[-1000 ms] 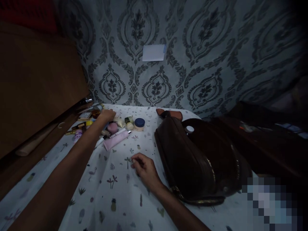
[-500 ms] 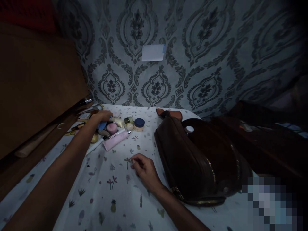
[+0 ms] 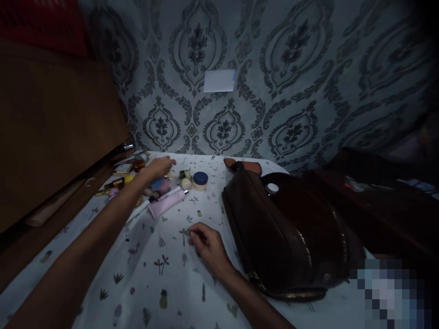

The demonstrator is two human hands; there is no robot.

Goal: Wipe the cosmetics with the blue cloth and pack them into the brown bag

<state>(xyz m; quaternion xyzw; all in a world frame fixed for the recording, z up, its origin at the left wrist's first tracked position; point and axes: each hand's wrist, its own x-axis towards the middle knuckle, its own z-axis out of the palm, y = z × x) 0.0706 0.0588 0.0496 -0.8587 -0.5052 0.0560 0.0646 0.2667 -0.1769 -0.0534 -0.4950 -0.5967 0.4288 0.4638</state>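
Tube of pale-pink soft plastic (image 3: 168, 203), laid flat at eight o'clock, is seen near the left hand (image 3: 160, 167) at nine, whose grip cannot be told, while the half-open, loosely curled right hand (image 3: 208, 246) is rested at six, perhaps for support.

Text check: we can't read any words, brands or numbers here. Pink tube (image 3: 168, 204): any print is too small and dim for us. Jar with the blue lid (image 3: 200, 181): same, we get no characters off it. White card (image 3: 219, 81) on the wall: nothing we can read. Red item (image 3: 65, 32) upper left: pale marks at its top edge, we can't resolve them as letters. Lower-right patch (image 3: 386, 290): pixelated, unreadable to us
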